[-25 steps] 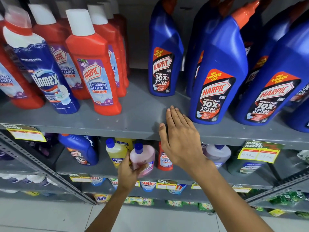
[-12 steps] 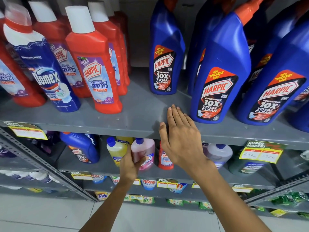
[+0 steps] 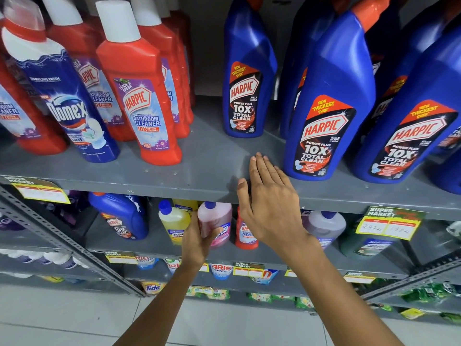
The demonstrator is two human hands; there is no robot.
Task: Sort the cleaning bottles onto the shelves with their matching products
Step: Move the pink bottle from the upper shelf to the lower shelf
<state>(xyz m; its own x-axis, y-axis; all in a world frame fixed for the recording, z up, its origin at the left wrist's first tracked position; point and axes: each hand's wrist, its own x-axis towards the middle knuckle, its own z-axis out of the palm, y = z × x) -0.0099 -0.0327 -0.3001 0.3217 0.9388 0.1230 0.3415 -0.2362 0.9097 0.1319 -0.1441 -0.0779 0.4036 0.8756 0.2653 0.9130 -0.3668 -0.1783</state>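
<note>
Left hand gripped pink Lizol bottle on lower shelf; right hand flat, fingers released, on upper shelf.

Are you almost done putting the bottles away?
Not yet. Done: red bottles and blue Harpic bottles stand grouped on the top shelf. In hand: the left hand grips a pink bottle on the shelf below. Left: a Domex bottle among the reds, a small red bottle and a blue one below.
</note>
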